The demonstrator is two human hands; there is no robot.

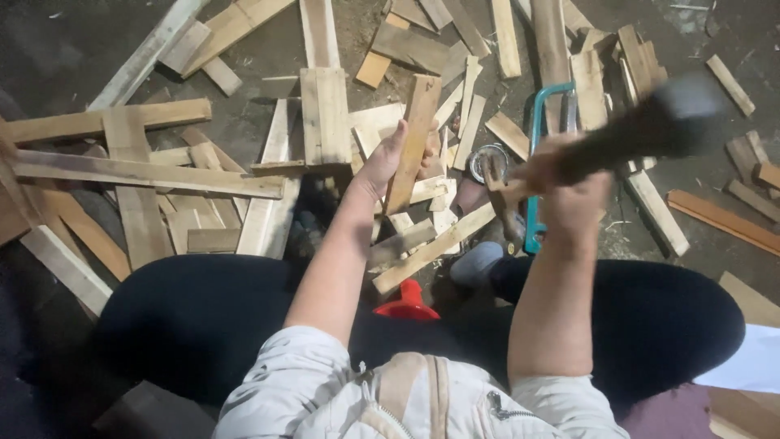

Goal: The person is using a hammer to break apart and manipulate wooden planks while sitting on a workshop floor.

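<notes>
The left hand point(388, 158) holds a short wood strip point(412, 142) standing up on end, with the fingers wrapped around its lower half. The strip stands in the middle of the floor point(244, 134), among the many loose boards point(146, 172) lying flat all around it. The right hand point(569, 183) is shut tight around the dark handle of a hammer point(642, 130). The hammer is raised up high, and its head looks blurry near the top right of the floor. To do this well, I think the strip should stay straight up and not lean, so a hit lands square on its top end. The fingers should sit low on the strip, well away from the top, so they do not get hurt. The hammer should come down straight, not from the side. The left arm reaches forward with the elbow bent a little and the palm turned in toward the strip. The right arm is bent up, with the wrist lifted above the lap. A blue saw point(536, 162) lies on the floor just beside the right hand, and a red cone point(406, 302) sits between the knees.
</notes>
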